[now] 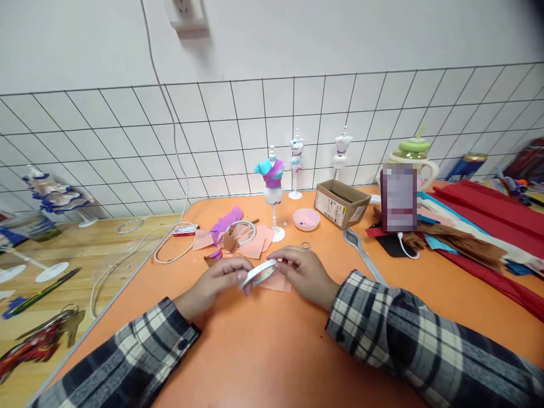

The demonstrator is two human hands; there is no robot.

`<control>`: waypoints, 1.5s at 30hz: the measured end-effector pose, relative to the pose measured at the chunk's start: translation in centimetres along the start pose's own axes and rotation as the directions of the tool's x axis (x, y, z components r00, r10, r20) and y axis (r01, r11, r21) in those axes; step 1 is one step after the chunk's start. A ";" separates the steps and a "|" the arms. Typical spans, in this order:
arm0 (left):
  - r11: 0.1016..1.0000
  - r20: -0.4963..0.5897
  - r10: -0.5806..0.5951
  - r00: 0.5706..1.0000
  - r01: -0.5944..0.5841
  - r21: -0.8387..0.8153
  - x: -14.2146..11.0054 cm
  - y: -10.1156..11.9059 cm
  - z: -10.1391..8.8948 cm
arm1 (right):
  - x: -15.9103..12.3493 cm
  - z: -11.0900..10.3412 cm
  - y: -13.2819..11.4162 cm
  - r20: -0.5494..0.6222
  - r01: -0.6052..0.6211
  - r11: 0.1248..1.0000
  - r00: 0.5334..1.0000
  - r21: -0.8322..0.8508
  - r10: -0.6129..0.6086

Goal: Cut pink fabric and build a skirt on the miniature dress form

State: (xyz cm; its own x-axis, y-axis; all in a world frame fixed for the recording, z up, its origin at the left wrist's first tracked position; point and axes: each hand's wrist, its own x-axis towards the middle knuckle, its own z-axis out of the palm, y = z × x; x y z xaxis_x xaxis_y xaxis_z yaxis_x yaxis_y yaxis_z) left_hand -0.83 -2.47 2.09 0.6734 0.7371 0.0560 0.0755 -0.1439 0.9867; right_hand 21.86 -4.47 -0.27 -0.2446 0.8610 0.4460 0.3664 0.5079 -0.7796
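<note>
A narrow roll of white tape (258,274) is held between both hands, tilted above the orange table. My left hand (221,281) grips its left side, fingers and thumb closed on it. On the opposite edge, my right hand (304,271) pinches the roll with its fingertips. Partly hidden beneath lies a piece of peach crepe paper (280,282). Just beyond my hands stands a small white dress form (273,195), its bust wrapped in purple and turquoise paper. Left of its base, more peach and purple paper scraps (228,224) surround another tape roll (250,233).
A pink bowl (306,219) and a cardboard box (340,204) stand behind my right hand. To the right are a propped phone (399,198), a lidded jug (412,153) and folded coloured paper (476,226). Keys (72,320) and a white cable (174,122) are at left.
</note>
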 end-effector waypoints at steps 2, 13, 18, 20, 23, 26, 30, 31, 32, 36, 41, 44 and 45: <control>0.994 0.083 -0.045 0.996 0.037 0.106 -0.2 0.4 0.7 | 0.1 -0.3 0.0 0.014 0.067 0.997 0.998 -0.051 -0.066; 0.969 -0.053 -0.008 0.999 0.021 0.246 -0.1 0.3 2.2 | 0.0 0.2 0.7 -0.192 -0.017 0.999 0.981 0.052 0.026; 0.937 -0.064 0.032 0.997 -0.008 0.350 0.0 0.4 2.2 | 0.2 -0.2 0.7 -0.167 -0.077 0.997 0.983 -0.016 0.073; 0.937 -0.076 0.045 0.996 -0.016 0.348 0.0 0.2 2.1 | 0.3 -0.2 0.7 -0.150 -0.102 0.995 0.983 0.020 0.104; 0.934 -0.087 0.064 0.994 -0.029 0.357 -0.1 0.1 2.1 | 0.3 -0.1 0.7 -0.148 -0.120 0.991 0.981 0.051 0.126; 0.923 -0.073 0.062 0.995 -0.029 0.382 -0.2 0.1 2.1 | 0.4 0.0 0.7 -0.157 -0.143 0.990 0.977 0.020 0.144; 0.881 -0.107 0.064 0.992 -0.006 0.474 0.1 -0.1 1.7 | 0.4 -0.4 0.5 -0.126 -0.106 0.992 0.987 -0.061 0.098; 0.848 -0.138 0.057 0.989 0.025 0.530 0.2 -0.2 1.6 | 0.4 -0.5 0.4 -0.100 -0.081 0.992 0.992 -0.094 0.071; 0.802 -0.176 0.048 0.983 0.067 0.593 0.3 -0.3 1.4 | 0.3 -0.6 0.4 -0.064 -0.044 0.991 0.997 -0.129 0.036; 0.645 -0.277 0.029 0.960 0.194 0.740 0.7 -0.7 0.9 | -0.1 -0.6 0.0 0.076 0.140 0.959 0.989 -0.245 -0.125; 0.645 -0.273 0.041 0.961 0.183 0.742 0.9 -0.7 1.0 | -0.5 -0.4 -0.5 0.125 0.294 0.870 0.956 -0.396 -0.265; 0.612 -0.300 0.078 0.951 0.192 0.767 1.1 -0.9 1.1 | -0.6 0.1 -0.6 0.217 0.423 0.764 0.906 -0.487 -0.363; 0.607 -0.307 0.094 0.947 0.190 0.772 1.1 -1.0 1.2 | -0.6 0.3 -0.6 0.234 0.452 0.730 0.891 -0.512 -0.388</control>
State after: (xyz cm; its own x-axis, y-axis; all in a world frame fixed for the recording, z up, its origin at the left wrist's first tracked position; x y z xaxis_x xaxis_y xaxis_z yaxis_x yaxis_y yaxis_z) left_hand 0.73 -2.31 1.01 0.4188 0.8874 0.1927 0.7413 -0.4567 0.4919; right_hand 21.56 -5.30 -0.21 -0.5705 0.5643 0.5968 0.6165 0.7743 -0.1428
